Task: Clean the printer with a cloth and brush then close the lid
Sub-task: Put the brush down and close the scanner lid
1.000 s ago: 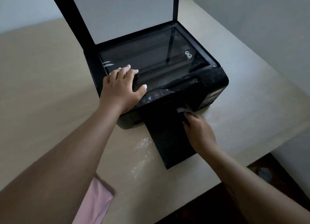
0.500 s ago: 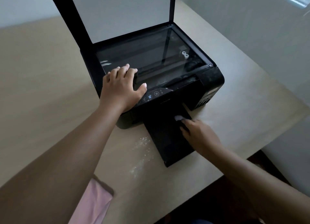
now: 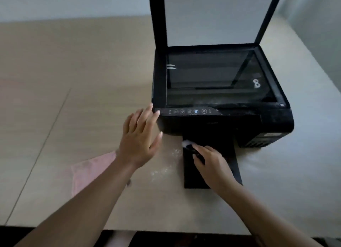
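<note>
Two bare arms reach over the table's near edge. One pink cloth lies flat near that edge, partly under the left forearm. The left hand, fingers straight and spread, hovers at the front left corner of the one printer; whether it touches cannot be told. The right hand curls round one brush, its white bristles at the left rear corner of the black tray jutting from the printer. White specks dot the table between cloth and tray. Bare tabletop runs wide to the left. Beyond, the glass lies uncovered, the lid upright.
</note>
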`<action>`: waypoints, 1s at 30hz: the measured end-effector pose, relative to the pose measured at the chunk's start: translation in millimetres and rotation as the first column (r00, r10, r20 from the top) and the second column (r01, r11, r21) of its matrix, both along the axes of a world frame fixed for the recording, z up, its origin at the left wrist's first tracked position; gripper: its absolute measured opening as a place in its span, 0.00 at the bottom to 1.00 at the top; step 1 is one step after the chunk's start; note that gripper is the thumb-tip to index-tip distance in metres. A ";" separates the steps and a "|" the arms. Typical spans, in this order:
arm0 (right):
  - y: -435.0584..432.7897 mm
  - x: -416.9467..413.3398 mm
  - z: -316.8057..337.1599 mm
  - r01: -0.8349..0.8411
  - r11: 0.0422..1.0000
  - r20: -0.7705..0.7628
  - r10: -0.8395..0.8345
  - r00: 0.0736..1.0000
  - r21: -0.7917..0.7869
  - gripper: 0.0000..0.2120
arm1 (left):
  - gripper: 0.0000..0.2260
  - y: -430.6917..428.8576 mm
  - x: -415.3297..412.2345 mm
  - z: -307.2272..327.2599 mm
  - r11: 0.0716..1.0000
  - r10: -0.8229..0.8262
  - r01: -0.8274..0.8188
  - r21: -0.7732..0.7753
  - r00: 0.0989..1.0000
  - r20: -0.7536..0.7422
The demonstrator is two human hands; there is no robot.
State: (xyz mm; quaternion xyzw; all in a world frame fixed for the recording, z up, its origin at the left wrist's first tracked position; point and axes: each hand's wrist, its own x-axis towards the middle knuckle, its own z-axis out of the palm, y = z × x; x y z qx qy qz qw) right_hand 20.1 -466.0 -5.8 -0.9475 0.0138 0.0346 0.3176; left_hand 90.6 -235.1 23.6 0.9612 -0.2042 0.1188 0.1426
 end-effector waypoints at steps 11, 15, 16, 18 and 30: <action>121.6 54.8 -33.3 -0.394 0.882 -0.069 0.390 0.918 -0.260 0.18 | 0.35 120.2 -105.7 -91.8 0.876 0.480 -0.390 0.284 0.761 -0.436; 144.4 63.9 -49.0 -0.436 0.835 -0.140 0.414 0.900 -0.336 0.25 | 0.35 128.9 -101.2 -113.4 0.887 0.456 -0.365 0.283 0.791 -0.409; 147.9 65.3 -51.4 -0.430 0.836 -0.141 0.406 0.903 -0.340 0.25 | 0.35 131.8 -97.5 -116.4 0.889 0.451 -0.360 0.284 0.798 -0.400; 153.1 66.5 -53.8 -0.422 0.835 -0.130 0.403 0.906 -0.353 0.25 | 0.35 136.3 -91.1 -118.6 0.893 0.438 -0.351 0.280 0.819 -0.371; 45.7 12.1 -7.9 -0.308 0.890 -0.020 0.320 0.947 -0.335 0.21 | 0.40 63.7 -88.1 -82.3 0.983 0.130 -0.083 0.166 0.945 -0.299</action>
